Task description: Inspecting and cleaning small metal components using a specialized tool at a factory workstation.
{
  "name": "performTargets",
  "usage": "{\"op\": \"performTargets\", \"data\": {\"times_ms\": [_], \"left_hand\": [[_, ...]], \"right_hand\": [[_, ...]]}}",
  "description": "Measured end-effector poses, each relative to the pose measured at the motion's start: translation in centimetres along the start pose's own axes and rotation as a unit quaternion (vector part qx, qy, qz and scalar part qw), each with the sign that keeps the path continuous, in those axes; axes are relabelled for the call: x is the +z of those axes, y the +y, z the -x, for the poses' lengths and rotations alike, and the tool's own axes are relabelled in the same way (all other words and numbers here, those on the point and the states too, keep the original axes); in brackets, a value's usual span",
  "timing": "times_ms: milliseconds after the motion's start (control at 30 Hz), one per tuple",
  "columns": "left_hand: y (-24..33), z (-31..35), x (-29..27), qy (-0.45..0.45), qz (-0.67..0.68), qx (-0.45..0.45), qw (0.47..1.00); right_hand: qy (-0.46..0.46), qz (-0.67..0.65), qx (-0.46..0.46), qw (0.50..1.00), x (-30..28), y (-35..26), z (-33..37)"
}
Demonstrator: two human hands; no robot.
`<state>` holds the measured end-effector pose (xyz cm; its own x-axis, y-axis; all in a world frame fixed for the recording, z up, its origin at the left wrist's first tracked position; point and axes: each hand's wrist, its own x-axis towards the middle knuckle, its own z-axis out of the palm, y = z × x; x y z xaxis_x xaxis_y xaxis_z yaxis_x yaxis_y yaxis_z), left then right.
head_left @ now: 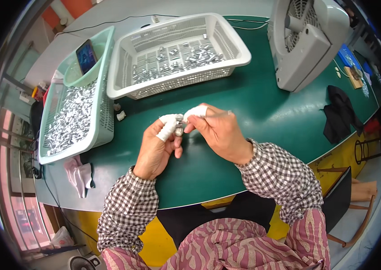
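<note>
A small, shiny, silver metal piece (179,131) is pinched by the left hand (155,146), above the dark-green smooth table (199,175). The right hand's (221,130) thumb and forefinger are pressed together just beside it; what is between them cannot be told. Many silver pieces (71,119) are contained in a pale-green plastic basket (105,121), and fewer in a white plastic basket (244,57).

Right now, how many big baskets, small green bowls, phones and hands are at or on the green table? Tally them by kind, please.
Big baskets: 2 (white basket, pale green basket)
Small green bowl: 1
Phone: 1
Hands: 2 (left hand, right hand)
Total: 6
</note>
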<state>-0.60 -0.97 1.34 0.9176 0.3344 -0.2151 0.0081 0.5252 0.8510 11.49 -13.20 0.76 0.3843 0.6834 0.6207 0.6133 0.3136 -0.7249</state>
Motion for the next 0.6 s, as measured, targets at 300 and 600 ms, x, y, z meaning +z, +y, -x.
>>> {"op": "performTargets", "data": {"times_ms": [300, 600], "left_hand": [[-0.2, 0.3, 0.7, 0.018, -0.014, 0.002, 1.0], [-0.6, -0.2, 0.8, 0.005, -0.061, 0.048, 0.997]], "right_hand": [[0.056, 0.028, -0.096, 0.993, 0.4, 0.2, 0.1], [0.067, -0.043, 0.007, 0.997, -0.3, -0.4, -0.4]]}}
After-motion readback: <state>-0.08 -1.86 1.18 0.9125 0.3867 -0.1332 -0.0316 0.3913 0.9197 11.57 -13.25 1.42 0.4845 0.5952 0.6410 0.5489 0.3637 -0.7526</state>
